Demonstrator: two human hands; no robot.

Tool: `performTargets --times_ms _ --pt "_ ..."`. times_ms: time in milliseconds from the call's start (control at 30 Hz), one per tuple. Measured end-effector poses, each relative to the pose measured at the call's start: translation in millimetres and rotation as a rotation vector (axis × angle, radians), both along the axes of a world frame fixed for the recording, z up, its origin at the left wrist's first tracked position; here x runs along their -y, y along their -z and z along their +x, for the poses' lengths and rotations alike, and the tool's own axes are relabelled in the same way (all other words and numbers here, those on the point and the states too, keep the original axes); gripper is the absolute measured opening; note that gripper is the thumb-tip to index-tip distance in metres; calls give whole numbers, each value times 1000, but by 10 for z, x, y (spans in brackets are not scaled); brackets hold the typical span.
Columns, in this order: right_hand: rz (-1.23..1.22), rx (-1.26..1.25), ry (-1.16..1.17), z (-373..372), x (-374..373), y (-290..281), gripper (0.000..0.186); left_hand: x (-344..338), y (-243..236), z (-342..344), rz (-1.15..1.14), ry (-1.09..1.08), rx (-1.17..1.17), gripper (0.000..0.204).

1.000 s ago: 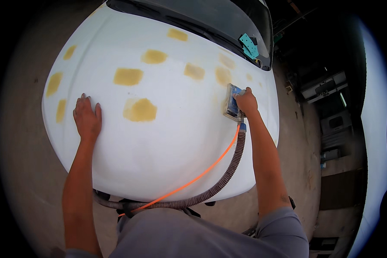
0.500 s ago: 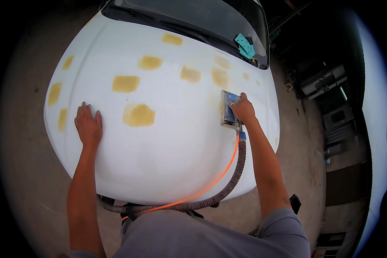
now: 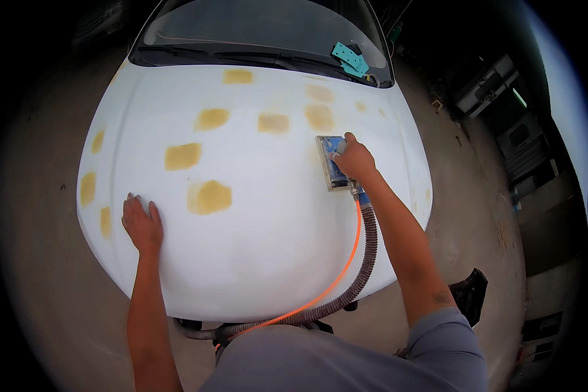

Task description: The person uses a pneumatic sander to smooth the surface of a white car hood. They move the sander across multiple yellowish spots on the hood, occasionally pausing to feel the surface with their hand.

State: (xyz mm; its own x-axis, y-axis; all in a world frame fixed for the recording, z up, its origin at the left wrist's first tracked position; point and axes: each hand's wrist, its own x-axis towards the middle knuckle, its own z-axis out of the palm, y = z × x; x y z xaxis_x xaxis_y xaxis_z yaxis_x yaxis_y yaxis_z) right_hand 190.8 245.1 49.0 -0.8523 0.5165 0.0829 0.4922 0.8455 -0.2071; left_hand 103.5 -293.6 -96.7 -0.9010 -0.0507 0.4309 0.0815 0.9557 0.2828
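My right hand (image 3: 357,159) is closed around a blue rectangular power sander (image 3: 329,171), whose flat pad rests on the right half of a white car hood (image 3: 261,261). A ribbed dark hose (image 3: 370,245) and a thin orange air line (image 3: 336,279) run from its near end, curving left along the hood's front edge. My left hand (image 3: 142,223) lies on the hood's left side, fingers stretched out, holding nothing. Several yellow filler patches mark the hood; one patch (image 3: 210,197) is right of my left hand, and a fainter patch (image 3: 319,118) is just beyond the sander.
Perforated turquoise sanding sheets (image 3: 350,60) lie at the base of the windshield (image 3: 235,29), near the wipers (image 3: 255,57). A dark curved panel (image 3: 470,297) stands on the floor beyond my right elbow. Car parts line the right side (image 3: 519,134).
My view has shifted and turned slightly, showing more of the windshield. Both hands stay at about the same places on the hood, the right one still gripping the sander.
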Motion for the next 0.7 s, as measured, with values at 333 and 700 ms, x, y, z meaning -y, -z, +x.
performTargets --times_ms 333,700 --pt "-38 66 10 181 194 -162 69 0 -98 36 -4 36 14 49" --pt "-118 42 39 95 105 -247 64 68 -66 38 -9 49 -33 47"
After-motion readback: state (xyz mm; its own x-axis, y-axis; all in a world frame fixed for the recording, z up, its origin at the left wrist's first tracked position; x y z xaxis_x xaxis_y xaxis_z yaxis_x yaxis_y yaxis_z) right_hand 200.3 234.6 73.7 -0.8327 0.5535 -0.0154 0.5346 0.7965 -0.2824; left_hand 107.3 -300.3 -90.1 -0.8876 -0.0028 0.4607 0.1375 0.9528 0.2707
